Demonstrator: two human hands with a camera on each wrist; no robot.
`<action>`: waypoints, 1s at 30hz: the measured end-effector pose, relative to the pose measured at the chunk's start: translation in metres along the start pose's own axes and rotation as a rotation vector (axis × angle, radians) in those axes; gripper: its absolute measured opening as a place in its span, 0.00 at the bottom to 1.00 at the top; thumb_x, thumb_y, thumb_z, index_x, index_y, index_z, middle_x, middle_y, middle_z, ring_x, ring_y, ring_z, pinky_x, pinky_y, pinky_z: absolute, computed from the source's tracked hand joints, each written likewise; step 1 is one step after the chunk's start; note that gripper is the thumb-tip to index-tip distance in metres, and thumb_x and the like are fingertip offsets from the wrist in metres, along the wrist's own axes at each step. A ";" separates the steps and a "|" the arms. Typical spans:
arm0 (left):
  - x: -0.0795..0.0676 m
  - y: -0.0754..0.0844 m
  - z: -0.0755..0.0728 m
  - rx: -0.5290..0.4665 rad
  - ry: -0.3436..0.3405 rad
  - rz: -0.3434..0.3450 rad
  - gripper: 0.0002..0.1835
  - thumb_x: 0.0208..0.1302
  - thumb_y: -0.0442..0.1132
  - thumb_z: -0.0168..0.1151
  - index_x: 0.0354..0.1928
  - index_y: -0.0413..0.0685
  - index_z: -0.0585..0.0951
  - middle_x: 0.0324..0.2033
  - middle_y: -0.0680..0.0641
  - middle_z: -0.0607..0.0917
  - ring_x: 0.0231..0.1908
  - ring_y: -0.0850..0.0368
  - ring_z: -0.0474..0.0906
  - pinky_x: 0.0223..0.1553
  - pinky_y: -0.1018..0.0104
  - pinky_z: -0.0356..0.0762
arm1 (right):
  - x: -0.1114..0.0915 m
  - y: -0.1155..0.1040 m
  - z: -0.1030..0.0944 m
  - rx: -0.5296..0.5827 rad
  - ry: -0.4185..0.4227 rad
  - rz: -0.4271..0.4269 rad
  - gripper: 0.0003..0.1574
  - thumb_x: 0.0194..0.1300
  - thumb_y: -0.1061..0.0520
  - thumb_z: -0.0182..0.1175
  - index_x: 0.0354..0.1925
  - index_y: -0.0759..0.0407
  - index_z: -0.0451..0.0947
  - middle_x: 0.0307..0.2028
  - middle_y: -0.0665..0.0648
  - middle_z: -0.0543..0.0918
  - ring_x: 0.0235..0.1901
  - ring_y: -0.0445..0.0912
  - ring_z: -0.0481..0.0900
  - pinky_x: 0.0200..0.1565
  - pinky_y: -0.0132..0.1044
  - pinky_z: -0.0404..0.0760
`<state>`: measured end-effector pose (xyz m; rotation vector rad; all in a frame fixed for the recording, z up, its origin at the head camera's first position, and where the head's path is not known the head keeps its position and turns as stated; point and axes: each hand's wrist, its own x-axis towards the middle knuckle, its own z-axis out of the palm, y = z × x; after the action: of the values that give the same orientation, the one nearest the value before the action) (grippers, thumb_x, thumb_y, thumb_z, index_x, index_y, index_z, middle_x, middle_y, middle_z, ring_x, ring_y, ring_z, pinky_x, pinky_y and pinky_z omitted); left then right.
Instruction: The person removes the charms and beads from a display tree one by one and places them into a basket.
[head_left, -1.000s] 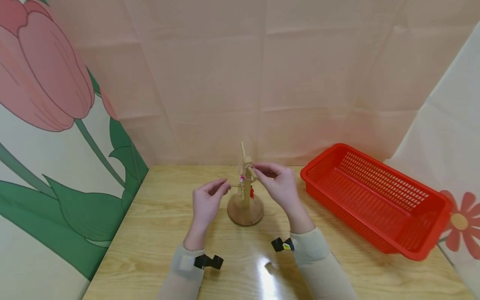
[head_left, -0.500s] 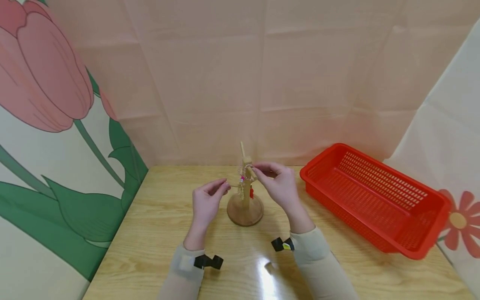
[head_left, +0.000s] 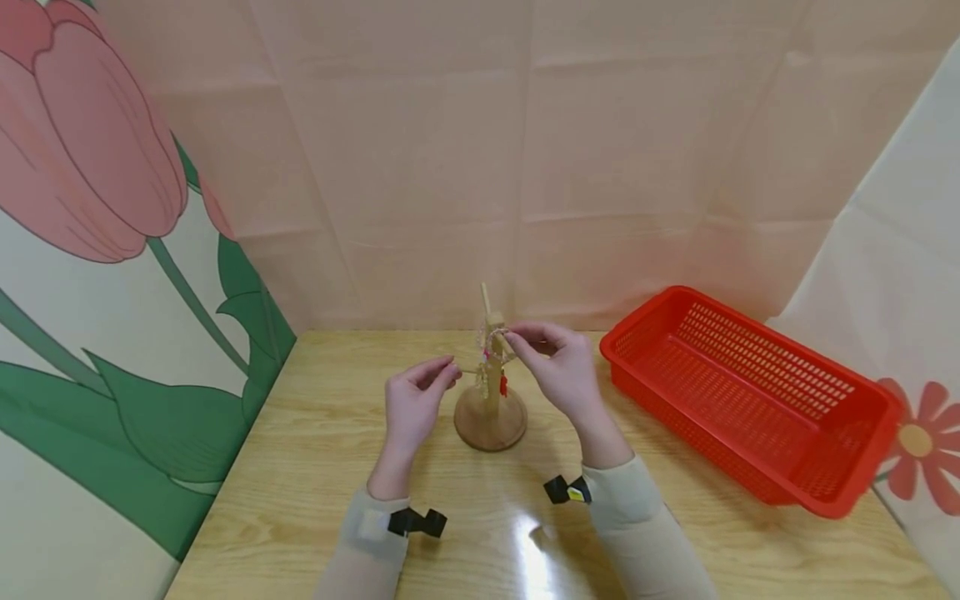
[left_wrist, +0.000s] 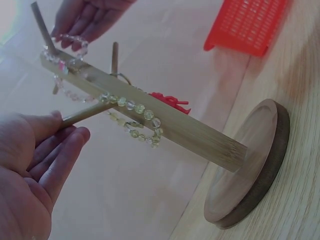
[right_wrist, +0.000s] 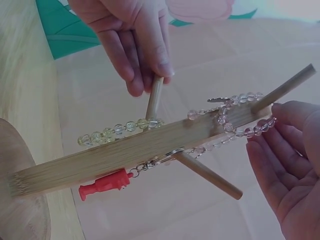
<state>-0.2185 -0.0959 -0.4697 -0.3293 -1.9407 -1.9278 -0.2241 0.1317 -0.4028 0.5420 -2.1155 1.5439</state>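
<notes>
A wooden peg stand [head_left: 491, 427] with a round base stands upright on the table. My left hand [head_left: 416, 400] pinches the end of one side peg [left_wrist: 82, 116], thumb against fingers. A bracelet of pale yellow and clear beads [left_wrist: 145, 112] hangs at the root of that peg. My right hand [head_left: 558, 371], by the top of the post, pinches a bracelet of clear pinkish beads [right_wrist: 250, 132] between thumb and fingers. This bracelet loops around the upper peg [right_wrist: 287, 87] and carries a small charm. A red figure keychain [right_wrist: 105, 184] hangs by its ring from another peg [right_wrist: 210, 175].
To the right of the stand sits a red perforated plastic basket [head_left: 750, 400]. A pale pink cloth [head_left: 420, 167] hangs behind the wood-grain table [head_left: 300, 500]. Tulip-printed cloth [head_left: 97, 150] borders the left side.
My right hand has shifted very slightly at the pinkish bracelet, and the pink charm looks a little displaced. My left hand stays on the peg.
</notes>
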 end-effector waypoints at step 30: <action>0.001 -0.005 0.000 -0.015 -0.006 0.009 0.08 0.70 0.30 0.73 0.48 0.34 0.91 0.37 0.40 0.93 0.37 0.55 0.92 0.42 0.61 0.93 | -0.009 -0.039 -0.010 0.076 0.020 -0.121 0.10 0.66 0.70 0.73 0.46 0.63 0.91 0.40 0.57 0.93 0.37 0.42 0.89 0.44 0.31 0.91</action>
<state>-0.2213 -0.0964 -0.4735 -0.3476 -1.9260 -1.9390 -0.1932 0.1308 -0.3754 0.6660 -1.9779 1.5599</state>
